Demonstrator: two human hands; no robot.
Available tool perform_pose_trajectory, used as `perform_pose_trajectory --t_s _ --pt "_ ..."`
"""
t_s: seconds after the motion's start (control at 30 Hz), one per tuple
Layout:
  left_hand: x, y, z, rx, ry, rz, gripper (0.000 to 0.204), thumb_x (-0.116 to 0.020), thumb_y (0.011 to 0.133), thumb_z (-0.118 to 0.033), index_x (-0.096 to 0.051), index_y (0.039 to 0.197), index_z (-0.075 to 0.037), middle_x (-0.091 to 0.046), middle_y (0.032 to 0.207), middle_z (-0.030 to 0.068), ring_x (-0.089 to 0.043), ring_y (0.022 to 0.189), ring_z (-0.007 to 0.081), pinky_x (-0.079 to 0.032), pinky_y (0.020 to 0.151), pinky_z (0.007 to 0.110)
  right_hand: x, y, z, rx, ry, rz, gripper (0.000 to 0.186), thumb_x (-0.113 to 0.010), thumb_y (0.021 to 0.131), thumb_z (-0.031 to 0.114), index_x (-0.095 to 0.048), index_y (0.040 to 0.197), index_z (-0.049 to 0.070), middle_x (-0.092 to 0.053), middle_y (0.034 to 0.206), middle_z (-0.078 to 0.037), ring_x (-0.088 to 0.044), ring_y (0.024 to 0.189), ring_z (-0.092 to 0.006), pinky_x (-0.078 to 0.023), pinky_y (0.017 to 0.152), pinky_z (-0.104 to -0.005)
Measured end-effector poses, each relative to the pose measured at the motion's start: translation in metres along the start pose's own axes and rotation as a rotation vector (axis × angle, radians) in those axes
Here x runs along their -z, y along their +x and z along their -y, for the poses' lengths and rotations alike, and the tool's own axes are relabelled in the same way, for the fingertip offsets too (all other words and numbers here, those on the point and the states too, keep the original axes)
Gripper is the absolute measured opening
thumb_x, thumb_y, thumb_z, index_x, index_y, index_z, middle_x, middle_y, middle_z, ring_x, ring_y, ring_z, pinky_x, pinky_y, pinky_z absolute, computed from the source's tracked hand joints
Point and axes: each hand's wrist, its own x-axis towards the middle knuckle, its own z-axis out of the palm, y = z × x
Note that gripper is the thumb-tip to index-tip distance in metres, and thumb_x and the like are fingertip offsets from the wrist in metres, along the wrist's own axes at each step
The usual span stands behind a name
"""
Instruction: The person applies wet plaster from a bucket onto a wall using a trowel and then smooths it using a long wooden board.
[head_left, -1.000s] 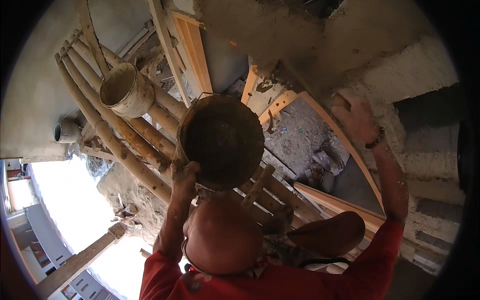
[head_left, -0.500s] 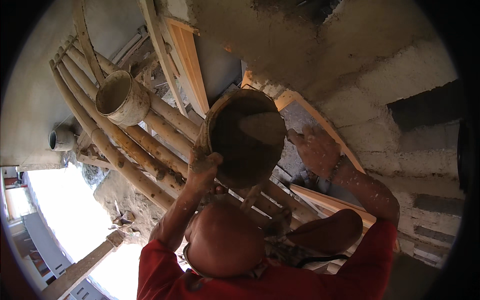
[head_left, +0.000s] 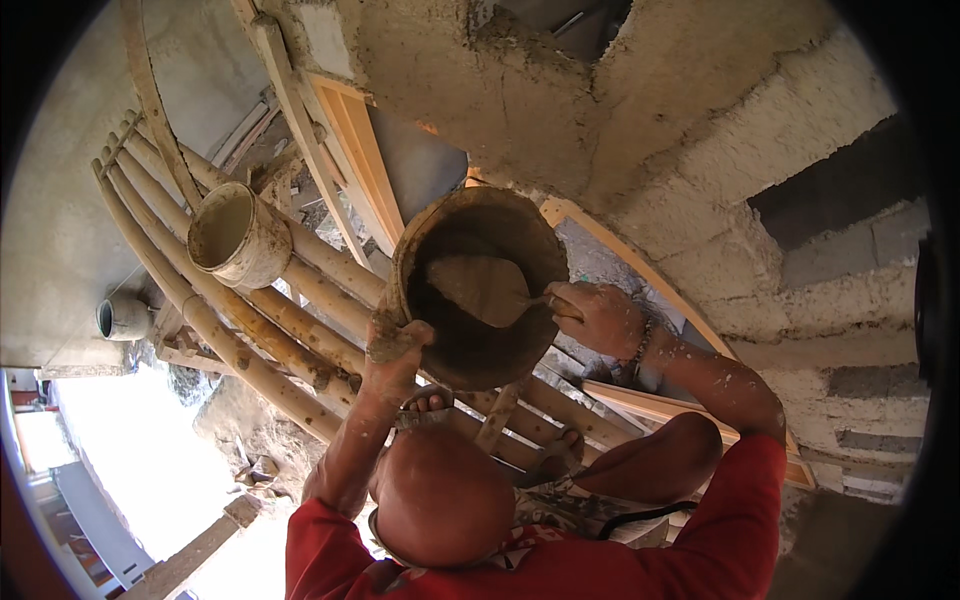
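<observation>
A mortar-crusted bucket (head_left: 500,222) is tilted with its mouth upward in the middle of the head view. Its rim is gripped at the near left side by my left hand (head_left: 395,352), the thumb lying over the edge. My right hand (head_left: 604,318) is closed around the handle of a trowel (head_left: 478,288). The trowel's broad, mortar-coated blade is inside the bucket's mouth. How much mortar lies deeper in the bucket is too dark to tell.
Below runs a scaffold of round wooden poles (head_left: 255,325). A second bucket (head_left: 255,245) stands on it, and a grey pail (head_left: 124,316) is farther left. A partly plastered block wall (head_left: 700,230) and wooden frame boards (head_left: 650,255) are at the right.
The trowel blade has moved left and toward me inside the bucket, and my right hand has come closer to the rim. My left hand keeps its hold. The whole view has shifted slightly.
</observation>
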Motion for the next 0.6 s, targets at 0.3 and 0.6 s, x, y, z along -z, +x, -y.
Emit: perform_pose_trajectory --t_s 0.3,0.6 --pt "0.033 -0.009 0.031 -0.063 0.006 -0.020 0.035 -0.055 0.076 0.003 -0.055 0.111 -0.003 -0.056 0.083 0.0006 -0.053 0.074 0.0112 -0.045 0.065 0.026 0.115 -0.002 0.066 -0.003 -0.063 -0.036 0.036 -0.065 0.074 0.016 -0.056 0.107 0.004 -0.064 0.090 -0.017 -0.063 0.083 -0.0350 -0.050 0.074 -0.0420" --pt "0.079 -0.016 0.045 -0.712 0.971 0.109 0.013 -0.054 0.075 -0.004 -0.060 0.087 -0.005 -0.058 0.086 0.0049 -0.053 0.084 0.0210 -0.042 0.080 0.032 0.164 0.010 0.070 -0.129 0.283 0.166 0.038 -0.067 0.074 0.017 -0.060 0.107 0.001 -0.062 0.084 -0.014 -0.061 0.070 -0.0239 -0.048 0.068 -0.0341"
